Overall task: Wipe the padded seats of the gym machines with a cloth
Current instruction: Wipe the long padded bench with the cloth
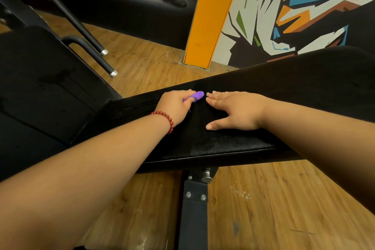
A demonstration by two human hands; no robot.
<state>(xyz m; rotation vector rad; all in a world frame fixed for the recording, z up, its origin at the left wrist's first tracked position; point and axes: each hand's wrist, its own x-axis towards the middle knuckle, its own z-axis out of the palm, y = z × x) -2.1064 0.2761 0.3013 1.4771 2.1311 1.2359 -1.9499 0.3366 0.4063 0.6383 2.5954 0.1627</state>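
Cloth, black and matte, is lying draped across the middle of a long black padded bench seat. It is running from the seat's far edge toward its near edge and is hard to tell from the leather under it.

The right hand is pressing flat on the cloth with fingers straight and spread and the thumb pointing toward the near edge. The left hand, wearing a red bead bracelet, is resting at the cloth's left side near the far edge. Its fingers are curling round a small purple object. What that object is, and whether this hand is also pinching the cloth, cannot be told.

The cloth is looking thin, soft and light, likely to bunch or slide on the smooth grained leather. A flat palm in its middle, or a gathered handful, seems the surest hold. The seat itself is looking firm and springy.

Nothing is standing on the seat in the way of a wipe along its length. A second black seat pad is sitting at the seat's left end, with two black handle bars beyond it. A bolted metal post is holding the seat up from the wooden floor. An orange pillar and a painted wall are standing behind the far edge.
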